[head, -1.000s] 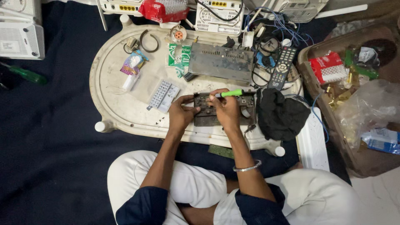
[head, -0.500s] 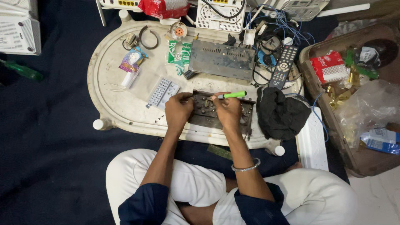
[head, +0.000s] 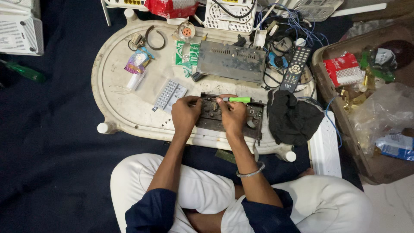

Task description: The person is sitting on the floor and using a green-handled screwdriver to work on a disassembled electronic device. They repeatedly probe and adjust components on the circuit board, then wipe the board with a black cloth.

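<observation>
I see right hand (head: 233, 115) gripping green screwdriver (head: 235, 99), shaft lying 9 o'clock toward left hand (head: 185, 113), which probably pinches its tip over circuit board (head: 254, 117).

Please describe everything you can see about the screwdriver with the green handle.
The screwdriver has a bright green handle, plastic by its look, and a thin dark shaft. It lies nearly level, handle to the picture's right, tip to the left. The right hand holds it at the handle's near end; the left hand is at the tip. It is over the far edge of a dark circuit board, on the oval white tray. The tip's shape is too small to tell.
</observation>
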